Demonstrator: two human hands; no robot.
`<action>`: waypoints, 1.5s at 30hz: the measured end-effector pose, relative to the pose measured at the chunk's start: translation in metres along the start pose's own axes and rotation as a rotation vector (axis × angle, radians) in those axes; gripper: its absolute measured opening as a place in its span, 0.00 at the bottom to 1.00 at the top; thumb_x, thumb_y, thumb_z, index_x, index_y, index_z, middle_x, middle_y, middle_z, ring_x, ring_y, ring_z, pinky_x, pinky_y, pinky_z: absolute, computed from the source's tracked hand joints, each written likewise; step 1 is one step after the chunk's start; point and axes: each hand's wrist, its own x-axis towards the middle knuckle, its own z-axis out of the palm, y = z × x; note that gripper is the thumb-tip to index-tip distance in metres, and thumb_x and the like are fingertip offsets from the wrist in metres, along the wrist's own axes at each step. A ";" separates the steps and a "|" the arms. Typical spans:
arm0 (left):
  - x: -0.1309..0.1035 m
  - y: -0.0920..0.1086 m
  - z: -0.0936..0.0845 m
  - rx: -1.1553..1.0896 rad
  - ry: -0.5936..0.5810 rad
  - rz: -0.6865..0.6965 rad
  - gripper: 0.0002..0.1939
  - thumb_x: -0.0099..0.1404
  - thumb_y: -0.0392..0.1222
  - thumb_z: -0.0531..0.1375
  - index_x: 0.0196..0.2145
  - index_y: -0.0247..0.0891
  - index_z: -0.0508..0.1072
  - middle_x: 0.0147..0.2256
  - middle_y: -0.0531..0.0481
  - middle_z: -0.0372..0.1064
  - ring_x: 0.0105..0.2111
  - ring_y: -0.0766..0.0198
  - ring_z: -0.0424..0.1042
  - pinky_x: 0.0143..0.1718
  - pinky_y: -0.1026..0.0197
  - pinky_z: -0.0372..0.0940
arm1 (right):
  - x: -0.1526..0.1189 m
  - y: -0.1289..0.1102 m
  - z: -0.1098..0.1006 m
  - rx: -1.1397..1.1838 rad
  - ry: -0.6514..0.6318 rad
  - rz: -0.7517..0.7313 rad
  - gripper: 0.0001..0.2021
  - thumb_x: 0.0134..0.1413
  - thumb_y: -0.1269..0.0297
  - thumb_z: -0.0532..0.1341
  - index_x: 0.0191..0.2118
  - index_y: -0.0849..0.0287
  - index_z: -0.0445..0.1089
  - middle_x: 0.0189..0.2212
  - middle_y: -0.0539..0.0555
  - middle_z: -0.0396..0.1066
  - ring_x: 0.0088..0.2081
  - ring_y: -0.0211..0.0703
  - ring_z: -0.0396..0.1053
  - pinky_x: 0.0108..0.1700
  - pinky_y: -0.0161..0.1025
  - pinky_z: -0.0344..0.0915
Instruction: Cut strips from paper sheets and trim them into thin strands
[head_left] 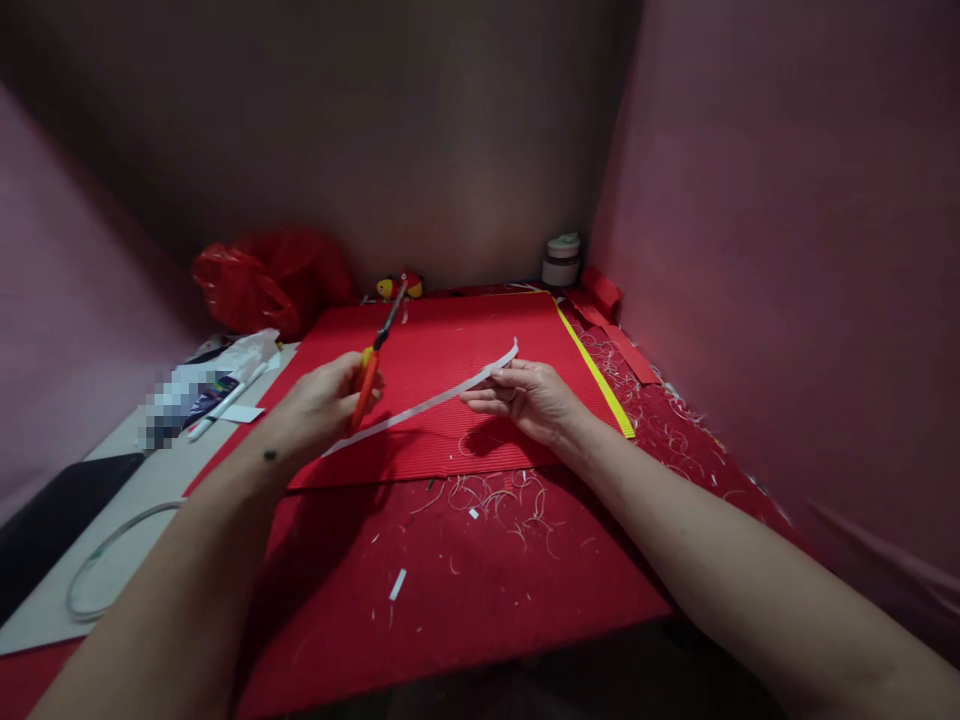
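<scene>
My left hand (326, 398) is closed around the orange handles of a pair of scissors (367, 390), whose dark blades point up and away. In my right hand (536, 400) a narrow white strip (427, 404) is pinched between thumb and fingers near its upper end. The strip slants down to the left, and its lower end passes by my left hand; whether that hand also grips it is hidden. Beneath both hands lies a ribbed red sheet (427, 340).
Thread-like offcuts (510, 500) and white scraps (397, 584) litter the red table cover (480, 610). A yellow strip (596, 370) edges the sheet. Behind are a red plastic bag (262, 280) and a lidded jar (562, 262). Left, a pen (225, 402) and a wire loop (82, 570).
</scene>
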 end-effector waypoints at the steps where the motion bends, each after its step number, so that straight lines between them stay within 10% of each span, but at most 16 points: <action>1: 0.001 -0.001 0.001 -0.125 -0.041 0.038 0.18 0.54 0.52 0.56 0.37 0.37 0.64 0.38 0.44 0.69 0.39 0.58 0.69 0.37 0.59 0.64 | 0.000 -0.001 0.000 0.004 0.010 0.001 0.00 0.45 0.72 0.59 0.26 0.61 0.66 0.26 0.58 0.74 0.32 0.47 0.75 0.41 0.44 0.72; 15: 0.001 0.015 0.018 -0.371 -0.172 -0.025 0.12 0.47 0.41 0.61 0.30 0.36 0.65 0.25 0.54 0.63 0.24 0.69 0.62 0.26 0.64 0.57 | 0.002 -0.013 -0.011 -0.031 0.136 -0.087 0.04 0.42 0.69 0.60 0.30 0.60 0.67 0.24 0.55 0.73 0.30 0.47 0.74 0.40 0.46 0.70; 22: -0.002 0.022 0.026 -0.469 -0.152 0.002 0.12 0.46 0.40 0.62 0.29 0.36 0.64 0.25 0.54 0.63 0.25 0.70 0.63 0.28 0.64 0.59 | -0.005 0.001 -0.001 -0.103 -0.065 -0.011 0.12 0.41 0.67 0.65 0.36 0.61 0.70 0.32 0.58 0.75 0.31 0.47 0.74 0.39 0.45 0.71; 31: -0.004 0.026 0.033 -0.459 -0.173 0.002 0.13 0.50 0.41 0.61 0.32 0.34 0.65 0.27 0.53 0.64 0.26 0.68 0.65 0.29 0.63 0.61 | -0.003 0.010 0.005 -0.122 -0.022 -0.007 0.05 0.43 0.69 0.64 0.28 0.64 0.68 0.27 0.59 0.74 0.29 0.45 0.74 0.36 0.41 0.73; 39: -0.010 0.023 0.015 0.603 0.090 -0.089 0.15 0.62 0.44 0.46 0.38 0.32 0.66 0.35 0.32 0.67 0.37 0.43 0.69 0.31 0.50 0.62 | -0.002 0.010 0.006 -0.115 0.037 -0.023 0.05 0.42 0.71 0.63 0.27 0.62 0.65 0.27 0.58 0.74 0.29 0.44 0.75 0.38 0.42 0.73; 45: -0.019 0.027 0.004 0.877 0.112 -0.092 0.12 0.59 0.37 0.48 0.36 0.33 0.69 0.34 0.35 0.69 0.35 0.48 0.70 0.29 0.55 0.60 | -0.003 0.008 0.006 -0.125 0.035 -0.024 0.05 0.43 0.71 0.64 0.27 0.60 0.65 0.28 0.57 0.74 0.31 0.45 0.74 0.41 0.43 0.72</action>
